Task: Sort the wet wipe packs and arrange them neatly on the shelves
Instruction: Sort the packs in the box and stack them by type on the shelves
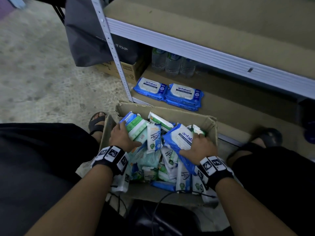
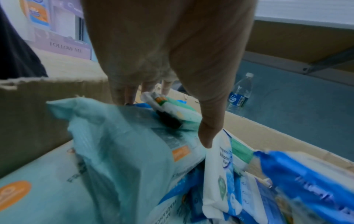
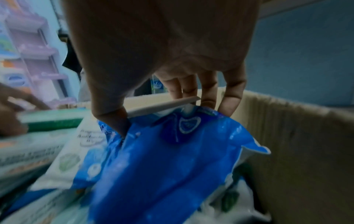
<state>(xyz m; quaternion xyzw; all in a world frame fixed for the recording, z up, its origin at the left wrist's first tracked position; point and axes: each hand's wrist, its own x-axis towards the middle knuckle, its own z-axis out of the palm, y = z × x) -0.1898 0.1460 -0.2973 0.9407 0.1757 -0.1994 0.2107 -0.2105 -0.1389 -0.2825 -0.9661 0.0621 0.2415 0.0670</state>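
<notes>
R hand [image 1: 198,147] grips a blue pack [image 1: 180,138], thumb on one edge, fingers [image 3: 232,97] curled over the far edge, pack tilted up in the box [image 1: 211,126]. L hand [image 1: 121,137] clasps a teal pack [image 2: 138,145] w/ a green pack [image 1: 139,125] beside it. Shelf [image 1: 213,92] beyond both grips holds blue stacks [image 1: 167,92].

Blue antabax pack [image 1: 180,139] tilted up under right grip [image 1: 201,147], in box [image 1: 211,128] w/ mixed packs. Green-white pack [image 1: 138,128] at left grip [image 1: 121,136]. Shelved blue packs [image 1: 167,92] beyond both.
</notes>
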